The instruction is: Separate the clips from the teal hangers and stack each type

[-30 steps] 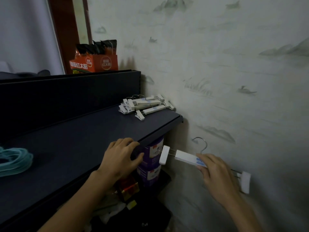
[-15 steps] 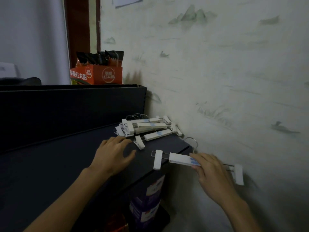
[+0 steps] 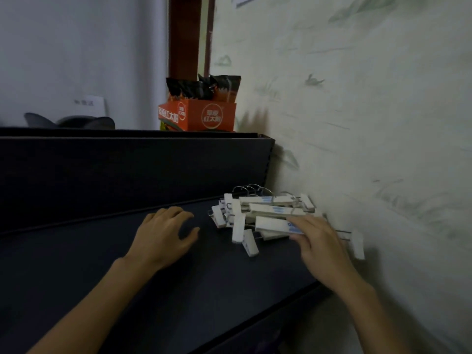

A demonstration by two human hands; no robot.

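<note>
1 white clip hanger (image 3: 274, 224), pinched in right hand (image 3: 318, 241), hovers on the shelf-corner pile (image 3: 255, 208); left hand (image 3: 163, 232) rests relaxed, empty; risk: careless release may topple the loose stack.

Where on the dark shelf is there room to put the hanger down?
The bare dark shelf top left of the left hand is free, as is the strip between both forearms. It is crowded at the wall corner, where the pile of white clip hangers lies under the right hand.
</note>
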